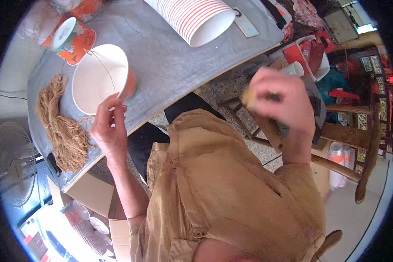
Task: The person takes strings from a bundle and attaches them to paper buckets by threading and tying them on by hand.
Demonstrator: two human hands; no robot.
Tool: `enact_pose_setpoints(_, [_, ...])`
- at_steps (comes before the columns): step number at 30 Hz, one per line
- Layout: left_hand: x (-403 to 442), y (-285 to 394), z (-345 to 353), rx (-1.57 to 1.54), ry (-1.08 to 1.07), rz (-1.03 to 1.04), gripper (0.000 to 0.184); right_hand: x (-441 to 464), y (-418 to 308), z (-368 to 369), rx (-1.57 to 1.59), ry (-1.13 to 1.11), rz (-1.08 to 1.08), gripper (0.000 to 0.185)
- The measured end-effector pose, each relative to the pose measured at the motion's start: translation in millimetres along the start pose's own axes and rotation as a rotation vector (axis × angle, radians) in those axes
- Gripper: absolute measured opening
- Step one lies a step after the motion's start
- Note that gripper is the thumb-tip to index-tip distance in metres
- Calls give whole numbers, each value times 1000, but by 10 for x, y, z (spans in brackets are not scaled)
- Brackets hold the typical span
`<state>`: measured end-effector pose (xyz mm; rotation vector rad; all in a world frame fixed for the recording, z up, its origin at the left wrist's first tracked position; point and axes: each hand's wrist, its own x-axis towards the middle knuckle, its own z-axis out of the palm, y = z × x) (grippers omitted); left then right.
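A large white paper bucket (84, 83) with an orange printed outside lies tipped on the table, its mouth facing me. A thin string (104, 67) runs from its far rim across the opening to my left hand (109, 124). The fingertips of that hand are pinched on the string at the near rim. My right hand (284, 98) is raised off the table's right side, blurred by motion. Its fingers are curled around something small and yellowish (249, 98) that I cannot make out. A bundle of brown strings (63, 126) lies left of the bucket.
A long nested stack of paper buckets (212, 28) lies at the table's (161, 70) back. Another printed bucket (76, 41) stands at the far left. A wooden chair (343, 131) is to the right; an open cardboard box (91, 192) and a fan (14, 166) are at lower left.
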<state>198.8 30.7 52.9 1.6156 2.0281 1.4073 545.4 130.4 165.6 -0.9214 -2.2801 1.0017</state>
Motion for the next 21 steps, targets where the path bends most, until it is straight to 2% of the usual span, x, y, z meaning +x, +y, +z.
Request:
enact_pose_setpoints(4, [-8,13,-16,-1,7,5,8,244,-663,269,437,-290,-641,14])
enact_pose_setpoints(7, [-4,109,-62,38,3,20,14,396,-950,346,617,-596,-778,15])
enact_pose_setpoints(11, [-31,106,-82,-10,10,-4,18,462,-1010,493,921,-801,-663,15])
enact_pose_setpoints(17, [-4,90,-78,3,28,11,10,445,-1081,600,1368,-966,-402,15])
enact_pose_setpoints(20, [-18,35,-85,-3,39,42,11,553,-936,546,1231,-884,-321,17])
enact_pose_setpoints(21, [-17,32,-87,-18,40,19,12,612,-956,581,1235,-925,-329,17])
